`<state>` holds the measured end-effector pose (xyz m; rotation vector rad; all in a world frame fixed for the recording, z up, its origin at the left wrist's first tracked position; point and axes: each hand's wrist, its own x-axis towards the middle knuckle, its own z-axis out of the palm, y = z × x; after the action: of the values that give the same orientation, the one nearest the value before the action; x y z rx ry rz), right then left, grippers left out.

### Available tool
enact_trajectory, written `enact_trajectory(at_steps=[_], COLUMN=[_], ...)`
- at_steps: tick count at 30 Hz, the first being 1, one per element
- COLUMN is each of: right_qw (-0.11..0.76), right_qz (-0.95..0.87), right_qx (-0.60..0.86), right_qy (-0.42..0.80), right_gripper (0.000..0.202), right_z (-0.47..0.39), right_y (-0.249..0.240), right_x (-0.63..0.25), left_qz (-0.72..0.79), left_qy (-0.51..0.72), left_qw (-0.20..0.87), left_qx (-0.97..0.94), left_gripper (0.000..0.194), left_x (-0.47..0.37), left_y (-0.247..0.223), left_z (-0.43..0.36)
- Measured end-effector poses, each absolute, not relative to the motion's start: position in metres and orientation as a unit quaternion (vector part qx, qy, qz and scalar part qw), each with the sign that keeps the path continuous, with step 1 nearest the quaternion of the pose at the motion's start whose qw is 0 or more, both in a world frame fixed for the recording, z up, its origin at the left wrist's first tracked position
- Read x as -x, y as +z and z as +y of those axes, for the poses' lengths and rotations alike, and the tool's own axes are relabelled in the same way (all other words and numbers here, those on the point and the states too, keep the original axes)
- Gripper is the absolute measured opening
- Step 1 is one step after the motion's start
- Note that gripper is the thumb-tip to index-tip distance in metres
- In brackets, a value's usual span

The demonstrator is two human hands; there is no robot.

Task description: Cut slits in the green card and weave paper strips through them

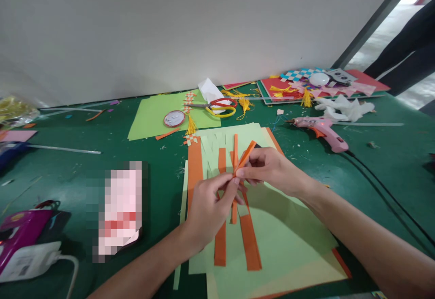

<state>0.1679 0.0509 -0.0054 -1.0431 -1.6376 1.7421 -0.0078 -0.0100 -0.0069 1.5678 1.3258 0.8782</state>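
Observation:
My left hand (212,199) and my right hand (267,170) meet above a stack of pale green sheets (285,231). Both pinch narrow orange paper strips (247,153) that cross at the fingertips. One strip slants up to the right, another stands upright, and an end hangs below my left fingers. Wider orange strips (250,242) lie on the green paper under my hands. Where the held strips cross, my fingers hide part of them.
Behind the stack are scissors (220,108), a round tin (174,118) and yellow tassels (244,105). A pink glue gun (326,131) with a black cord lies right. A blurred pink object (122,204) and a purple device (25,233) are left. Someone's dark-clothed legs (404,50) show behind.

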Motion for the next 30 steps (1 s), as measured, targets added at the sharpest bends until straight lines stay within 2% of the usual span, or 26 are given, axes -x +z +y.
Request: enact_trajectory(at_steps=[8,17,25,30], right_qw=[0.287,0.272,0.296,0.288], right_qz=[-0.589,-0.579,-0.571,-0.571], right_qx=[0.415,0.366,0.385,0.37], right_qy=[0.631,0.676,0.662,0.674], right_gripper=[0.025,0.017,0.025,0.02], right_z=[0.0534,0.0524,0.0548,0.0543], right_y=[0.0003,-0.0041,0.0009,-0.0037], right_x=[-0.1699,-0.1685,-0.1696,-0.1698], left_qz=[0.525,0.519,0.523,0.521], left_qy=[0.361,0.352,0.368,0.368], left_qw=[0.465,0.454,0.475,0.46], left_qx=[-0.615,-0.634,-0.605,-0.617], left_gripper=[0.028,0.029,0.026,0.028], left_x=[0.009,0.0084,0.0086,0.0091], left_y=[-0.0103,-0.0086,-0.0119,-0.0125], left_z=[-0.011,-0.0092,-0.0108,-0.0095])
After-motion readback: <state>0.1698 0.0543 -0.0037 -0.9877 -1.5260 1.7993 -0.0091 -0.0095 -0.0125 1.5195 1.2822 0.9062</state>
